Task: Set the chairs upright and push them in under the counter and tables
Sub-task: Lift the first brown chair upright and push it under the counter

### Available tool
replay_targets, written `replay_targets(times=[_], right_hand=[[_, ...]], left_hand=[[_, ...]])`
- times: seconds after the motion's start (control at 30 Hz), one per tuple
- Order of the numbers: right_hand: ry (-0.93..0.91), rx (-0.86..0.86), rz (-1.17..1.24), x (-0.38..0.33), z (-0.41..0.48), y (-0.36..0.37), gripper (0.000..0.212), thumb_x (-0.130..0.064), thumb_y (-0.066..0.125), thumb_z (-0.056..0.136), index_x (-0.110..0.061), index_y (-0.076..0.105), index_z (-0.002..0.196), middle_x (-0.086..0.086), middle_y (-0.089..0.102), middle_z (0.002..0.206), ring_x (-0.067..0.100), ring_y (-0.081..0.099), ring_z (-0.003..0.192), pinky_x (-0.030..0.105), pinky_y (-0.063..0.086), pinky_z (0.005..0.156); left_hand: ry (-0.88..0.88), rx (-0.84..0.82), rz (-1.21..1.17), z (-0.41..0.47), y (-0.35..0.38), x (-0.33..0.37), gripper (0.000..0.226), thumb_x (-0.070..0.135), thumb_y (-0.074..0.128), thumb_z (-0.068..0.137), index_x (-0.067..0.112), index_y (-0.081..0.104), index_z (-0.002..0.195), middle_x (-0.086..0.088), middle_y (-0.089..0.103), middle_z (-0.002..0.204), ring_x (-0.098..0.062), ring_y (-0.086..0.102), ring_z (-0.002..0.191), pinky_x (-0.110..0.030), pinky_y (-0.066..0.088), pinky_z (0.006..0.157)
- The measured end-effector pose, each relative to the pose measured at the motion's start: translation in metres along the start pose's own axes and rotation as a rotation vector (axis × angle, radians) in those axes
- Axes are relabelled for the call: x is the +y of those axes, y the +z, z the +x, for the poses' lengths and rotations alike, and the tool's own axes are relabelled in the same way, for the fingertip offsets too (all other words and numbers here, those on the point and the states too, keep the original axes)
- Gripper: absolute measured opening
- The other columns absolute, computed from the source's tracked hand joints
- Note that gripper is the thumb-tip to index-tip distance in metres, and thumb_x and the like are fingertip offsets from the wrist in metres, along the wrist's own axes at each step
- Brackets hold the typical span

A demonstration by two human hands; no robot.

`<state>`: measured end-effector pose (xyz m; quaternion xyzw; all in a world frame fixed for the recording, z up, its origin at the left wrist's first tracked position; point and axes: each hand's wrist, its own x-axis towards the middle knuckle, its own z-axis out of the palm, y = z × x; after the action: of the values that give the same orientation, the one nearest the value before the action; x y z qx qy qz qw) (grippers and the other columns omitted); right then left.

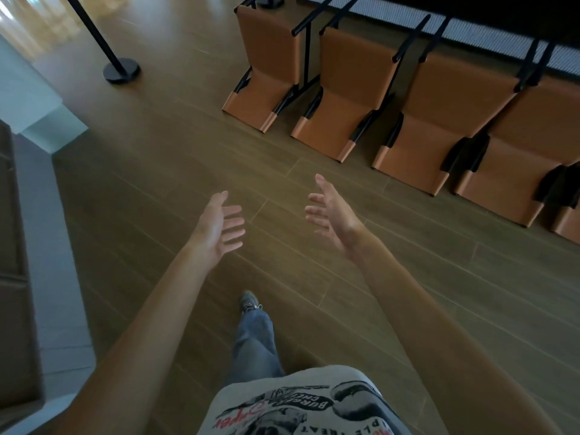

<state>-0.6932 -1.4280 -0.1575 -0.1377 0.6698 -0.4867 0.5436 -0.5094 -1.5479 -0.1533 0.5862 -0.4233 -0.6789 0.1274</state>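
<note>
A grey printed shirt [292, 403] fills the bottom of the view, with one leg in blue jeans [254, 346] stepping forward and a grey shoe [249, 301] planted on the wooden floor [150, 189].

Two bare forearms reach out ahead. The left hand [216, 226] is spread, palm turned inward, fingers loose and apart, holding nothing. The right hand [329, 211] faces it, also spread with relaxed fingers, and it too holds nothing. Both hang in the air above bare floorboards, well apart from any furniture.

Along the left edge of the floor runs a pale grey ledge [53, 215], and beyond it a white step [40, 98].

Farther on, at the floor's far right edge, the chairs [348, 89] lie tipped over in a close row, tan seats and backs facing up, black legs pointing toward the dark counter [470, 11] behind them. The leftmost chair [266, 67] sits at the end of the row; the rightmost chair [527, 158] has a dark shape draped at its side that is too dim to identify.

Near the far left corner stands a black post on a round base [121, 70], well apart from the chairs. Open floor lies between the hands and the row.
</note>
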Motion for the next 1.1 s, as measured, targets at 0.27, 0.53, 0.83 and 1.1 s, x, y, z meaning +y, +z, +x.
replay_targets(times=[0.27,0.53,0.83,1.1], right_hand=[[-0.022,0.042,0.009,-0.076,0.1,0.085,0.075,-0.066,0.04,0.091,-0.012,0.041,0.143,0.014,0.051,0.139,0.025,0.053,0.123,0.045,0.037,0.109],[-0.031,0.017,-0.021,-0.144,0.196,0.158,0.07,-0.061,0.04,0.093,-0.01,0.043,0.141,0.012,0.059,0.129,0.021,0.061,0.11,0.036,0.048,0.095],[0.011,0.045,-0.085,-0.199,0.299,0.189,0.062,-0.062,0.037,0.094,-0.013,0.056,0.126,0.004,0.068,0.113,0.017,0.065,0.101,0.041,0.04,0.099],[0.069,-0.026,0.062,-0.271,0.423,0.177,0.071,-0.067,0.04,0.09,-0.013,0.049,0.136,0.009,0.051,0.137,0.026,0.053,0.12,0.049,0.042,0.104]], left_hand=[[0.003,-0.02,-0.059,0.102,-0.084,0.095,0.051,0.053,0.039,0.097,0.015,0.061,0.124,-0.011,0.062,0.122,-0.028,0.06,0.109,-0.05,0.044,0.101],[0.024,-0.008,-0.116,0.178,-0.148,0.175,0.05,0.05,0.037,0.099,0.014,0.061,0.124,-0.012,0.06,0.127,-0.029,0.059,0.113,-0.049,0.042,0.104],[0.044,0.069,-0.221,0.271,-0.17,0.228,0.038,0.042,0.042,0.099,0.015,0.069,0.099,-0.013,0.058,0.131,-0.029,0.056,0.117,-0.046,0.042,0.104],[0.016,-0.008,-0.288,0.374,-0.155,0.323,0.056,0.055,0.05,0.089,0.015,0.057,0.129,-0.014,0.042,0.146,-0.034,0.046,0.128,-0.051,0.036,0.107]])
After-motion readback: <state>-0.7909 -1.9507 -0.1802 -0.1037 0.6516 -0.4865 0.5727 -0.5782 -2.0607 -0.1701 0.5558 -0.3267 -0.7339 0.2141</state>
